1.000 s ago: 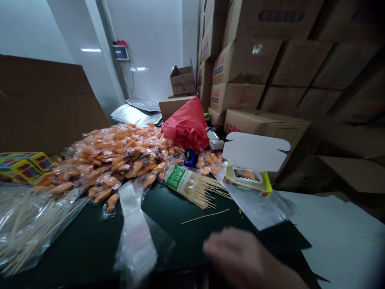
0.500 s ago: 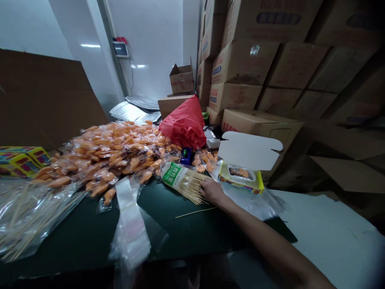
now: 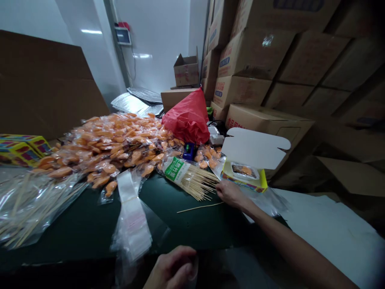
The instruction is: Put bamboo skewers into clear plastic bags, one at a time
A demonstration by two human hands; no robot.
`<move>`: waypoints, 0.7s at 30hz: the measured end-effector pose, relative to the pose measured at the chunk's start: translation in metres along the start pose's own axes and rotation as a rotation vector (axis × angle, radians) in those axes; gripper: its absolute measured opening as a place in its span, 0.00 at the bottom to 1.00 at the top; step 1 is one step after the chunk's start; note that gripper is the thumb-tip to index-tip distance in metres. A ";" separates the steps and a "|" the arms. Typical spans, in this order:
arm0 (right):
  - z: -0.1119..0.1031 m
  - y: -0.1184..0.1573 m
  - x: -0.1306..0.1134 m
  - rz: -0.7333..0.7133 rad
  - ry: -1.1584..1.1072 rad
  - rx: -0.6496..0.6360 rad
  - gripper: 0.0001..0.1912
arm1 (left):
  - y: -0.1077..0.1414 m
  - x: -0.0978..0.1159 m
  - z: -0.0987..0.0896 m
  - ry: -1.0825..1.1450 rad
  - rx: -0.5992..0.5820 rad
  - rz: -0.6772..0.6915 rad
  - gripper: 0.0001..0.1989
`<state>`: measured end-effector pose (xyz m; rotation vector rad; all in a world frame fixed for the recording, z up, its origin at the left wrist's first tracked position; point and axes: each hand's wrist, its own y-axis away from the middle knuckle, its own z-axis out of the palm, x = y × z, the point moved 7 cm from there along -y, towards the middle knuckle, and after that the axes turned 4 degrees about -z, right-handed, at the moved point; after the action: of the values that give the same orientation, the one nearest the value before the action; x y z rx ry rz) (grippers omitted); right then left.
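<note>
My right hand (image 3: 231,193) is closed at the fanned-out ends of bamboo skewers (image 3: 200,182), its fingers around skewer ends; how many is hidden. The skewers stick out of a clear bag with a green-and-white label (image 3: 176,170). A single loose skewer (image 3: 198,208) lies in front of the bag, one end close to my right hand. At the table's near edge, my left hand (image 3: 173,268) has its fingers curled. Something pale shows beside those fingers, too unclear to name. Left of the skewer bag lies a banded stack of clear plastic sleeves (image 3: 134,218).
A large heap of wrapped orange pieces (image 3: 120,140) covers the back left of the dark table. Bagged sticks (image 3: 33,204) lie at left. An opened yellow box (image 3: 262,181) with a packed tray stands right, near a red bag (image 3: 189,120). Stacked cartons (image 3: 243,90) rise behind.
My right hand has drawn to the right from the skewer bundle, and the skewer ends now spread further out. My left hand has come into view at the bottom. The view has shifted slightly.
</note>
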<state>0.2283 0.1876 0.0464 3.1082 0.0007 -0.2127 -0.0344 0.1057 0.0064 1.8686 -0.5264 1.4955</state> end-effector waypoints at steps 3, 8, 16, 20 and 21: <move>-0.004 0.034 0.015 -0.011 -0.103 -0.042 0.11 | -0.030 -0.006 0.030 0.351 -0.082 -0.136 0.16; 0.000 0.107 0.019 0.020 -0.611 -0.101 0.12 | -0.068 -0.004 0.060 0.802 -0.126 -0.283 0.25; 0.010 0.116 -0.046 -0.238 -0.509 -0.238 0.11 | -0.078 0.009 0.028 0.846 0.135 -0.069 0.18; 0.008 0.056 -0.050 -0.164 0.071 -0.147 0.10 | -0.054 -0.011 0.009 0.699 0.223 -0.138 0.20; 0.011 0.043 -0.052 -0.154 0.133 -0.146 0.11 | -0.048 -0.015 0.008 0.669 0.232 -0.148 0.19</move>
<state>0.1758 0.1444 0.0436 2.9705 0.2475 -0.0072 -0.0003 0.1320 -0.0208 1.3940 0.1015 2.0020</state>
